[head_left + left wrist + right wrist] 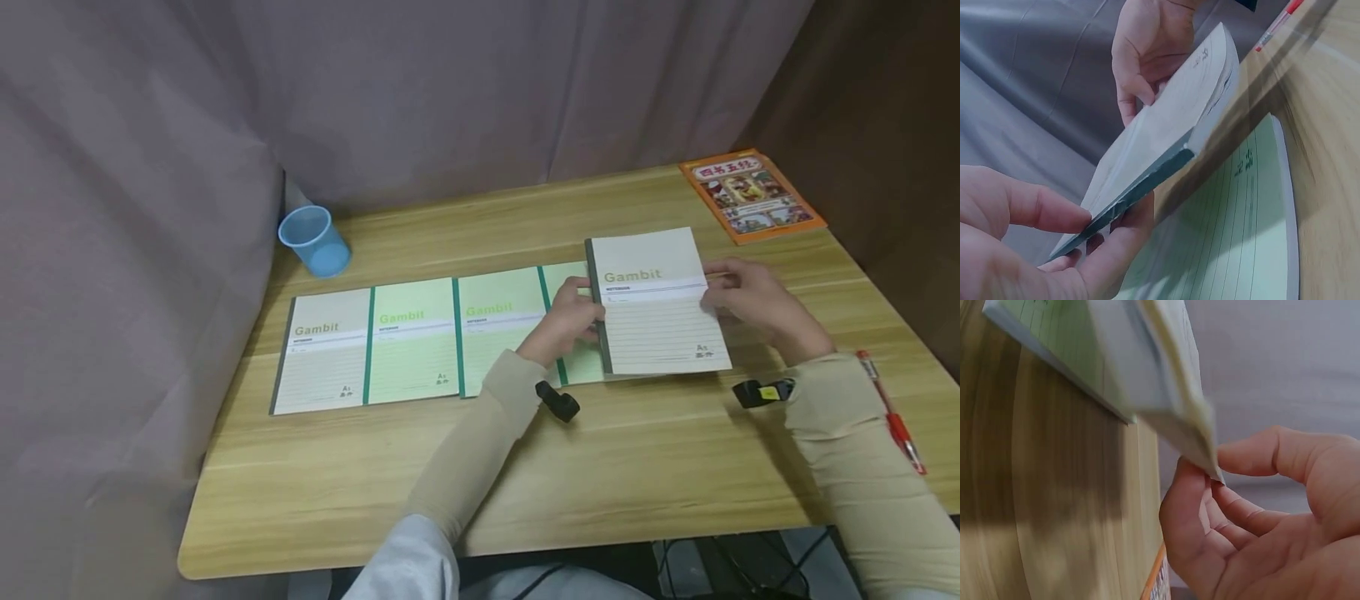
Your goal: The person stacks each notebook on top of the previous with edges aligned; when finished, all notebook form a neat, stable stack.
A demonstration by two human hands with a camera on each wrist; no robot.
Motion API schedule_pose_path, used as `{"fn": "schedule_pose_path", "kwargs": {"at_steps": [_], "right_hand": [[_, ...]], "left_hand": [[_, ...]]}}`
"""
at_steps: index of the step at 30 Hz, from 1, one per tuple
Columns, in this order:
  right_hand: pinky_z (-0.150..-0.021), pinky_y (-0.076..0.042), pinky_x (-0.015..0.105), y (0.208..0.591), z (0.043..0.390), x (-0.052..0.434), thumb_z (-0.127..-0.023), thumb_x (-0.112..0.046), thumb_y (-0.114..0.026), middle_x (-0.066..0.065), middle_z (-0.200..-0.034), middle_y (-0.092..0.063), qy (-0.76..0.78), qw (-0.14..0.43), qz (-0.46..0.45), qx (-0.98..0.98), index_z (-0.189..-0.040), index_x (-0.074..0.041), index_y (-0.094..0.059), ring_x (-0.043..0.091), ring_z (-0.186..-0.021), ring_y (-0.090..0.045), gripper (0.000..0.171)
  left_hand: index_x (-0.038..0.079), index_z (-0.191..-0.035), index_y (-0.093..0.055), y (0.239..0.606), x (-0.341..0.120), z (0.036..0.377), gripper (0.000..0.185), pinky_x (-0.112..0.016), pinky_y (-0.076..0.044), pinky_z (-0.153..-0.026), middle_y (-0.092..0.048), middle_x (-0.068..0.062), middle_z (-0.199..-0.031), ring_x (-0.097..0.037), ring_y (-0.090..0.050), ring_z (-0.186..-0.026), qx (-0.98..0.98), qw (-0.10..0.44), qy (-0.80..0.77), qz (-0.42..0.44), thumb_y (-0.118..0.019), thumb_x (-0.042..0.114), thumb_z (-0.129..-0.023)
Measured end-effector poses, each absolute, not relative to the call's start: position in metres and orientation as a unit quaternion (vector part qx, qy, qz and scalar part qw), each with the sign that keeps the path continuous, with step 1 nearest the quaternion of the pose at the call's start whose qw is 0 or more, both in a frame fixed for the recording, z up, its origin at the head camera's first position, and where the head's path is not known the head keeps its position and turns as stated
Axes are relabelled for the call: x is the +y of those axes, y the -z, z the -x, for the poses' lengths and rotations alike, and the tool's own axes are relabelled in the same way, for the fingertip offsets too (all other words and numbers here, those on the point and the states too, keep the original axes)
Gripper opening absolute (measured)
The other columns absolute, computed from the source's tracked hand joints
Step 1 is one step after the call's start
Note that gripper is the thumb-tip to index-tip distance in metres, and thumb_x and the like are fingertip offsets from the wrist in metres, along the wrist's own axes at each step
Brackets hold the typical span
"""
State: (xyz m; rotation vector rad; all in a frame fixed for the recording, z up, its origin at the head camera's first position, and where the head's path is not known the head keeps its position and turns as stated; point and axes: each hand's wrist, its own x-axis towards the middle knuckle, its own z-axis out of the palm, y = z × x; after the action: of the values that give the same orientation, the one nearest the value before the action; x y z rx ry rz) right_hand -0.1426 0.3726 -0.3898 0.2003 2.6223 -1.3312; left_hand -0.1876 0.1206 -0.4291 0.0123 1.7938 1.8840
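Both hands hold a white notebook (656, 321) with a dark grey spine, raised above the table at the right end of a row. My left hand (572, 321) pinches its spine edge, thumb on the cover and fingers beneath, as the left wrist view shows. At the opposite edge, my right hand (753, 302) pinches the notebook between thumb and fingers. Partly hidden below it lies a green notebook (581, 367). Farther left in the row are two more green notebooks (498, 333), (412, 342) and a white notebook (321, 350).
A blue plastic cup (315, 242) stands at the back left. An orange-bordered booklet (753, 196) lies in the back right corner. The red pen (892, 412) is beside the right forearm. Grey curtains (450, 100) hang behind the wooden table (337, 492).
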Motion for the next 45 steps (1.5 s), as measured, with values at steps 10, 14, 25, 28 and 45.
{"fn": "schedule_pose_path", "kwargs": {"at_steps": [10, 14, 25, 28, 45], "right_hand": [[-0.068, -0.057, 0.032, 0.390, 0.143, 0.359, -0.094, -0.003, -0.062, -0.001, -0.096, -0.064, 0.485, 0.112, -0.062, 0.865, -0.150, 0.012, -0.028, 0.007, -0.078, -0.062, 0.067], [-0.069, -0.058, 0.031, 0.389, 0.142, 0.351, -0.093, 0.000, -0.061, -0.003, -0.095, -0.065, 0.510, 0.114, -0.059, 0.851, -0.152, 0.010, -0.026, 0.007, -0.080, -0.063, 0.070], [-0.071, -0.058, 0.033, 0.384, 0.142, 0.331, -0.095, -0.001, -0.059, -0.001, -0.095, -0.064, 0.532, 0.127, -0.038, 0.836, -0.152, 0.009, -0.025, 0.008, -0.082, -0.063, 0.067], [-0.071, -0.058, 0.034, 0.387, 0.142, 0.325, -0.094, 0.000, -0.059, -0.002, -0.096, -0.064, 0.540, 0.126, -0.037, 0.831, -0.151, 0.009, -0.026, 0.008, -0.082, -0.062, 0.066], [-0.065, -0.058, 0.030, 0.391, 0.152, 0.279, -0.092, 0.004, -0.059, -0.001, -0.091, -0.058, 0.598, 0.133, -0.025, 0.790, -0.149, 0.008, -0.029, 0.009, -0.076, -0.057, 0.064]], "left_hand": [[0.001, -0.151, -0.030, 0.423, 0.098, 0.192, 0.067, -0.041, -0.059, -0.070, -0.064, -0.014, -0.104, -0.024, -0.067, -0.076, 0.686, 0.277, -0.671, -0.040, -0.053, -0.013, -0.089], [0.000, -0.150, -0.031, 0.419, 0.089, 0.195, 0.066, -0.040, -0.060, -0.068, -0.064, -0.015, -0.105, -0.025, -0.067, -0.078, 0.704, 0.271, -0.654, -0.055, -0.054, -0.012, -0.089], [-0.004, -0.151, -0.027, 0.409, 0.060, 0.197, 0.068, -0.039, -0.061, -0.067, -0.067, -0.015, -0.104, -0.023, -0.068, -0.083, 0.726, 0.259, -0.632, -0.082, -0.052, -0.012, -0.089], [-0.004, -0.152, -0.025, 0.407, 0.053, 0.196, 0.070, -0.039, -0.061, -0.068, -0.067, -0.016, -0.104, -0.024, -0.068, -0.084, 0.731, 0.259, -0.625, -0.087, -0.053, -0.012, -0.089], [-0.003, -0.151, -0.029, 0.401, 0.003, 0.188, 0.065, -0.035, -0.059, -0.066, -0.058, -0.019, -0.118, -0.027, -0.064, -0.092, 0.744, 0.245, -0.620, -0.049, -0.053, -0.010, -0.091]]}}
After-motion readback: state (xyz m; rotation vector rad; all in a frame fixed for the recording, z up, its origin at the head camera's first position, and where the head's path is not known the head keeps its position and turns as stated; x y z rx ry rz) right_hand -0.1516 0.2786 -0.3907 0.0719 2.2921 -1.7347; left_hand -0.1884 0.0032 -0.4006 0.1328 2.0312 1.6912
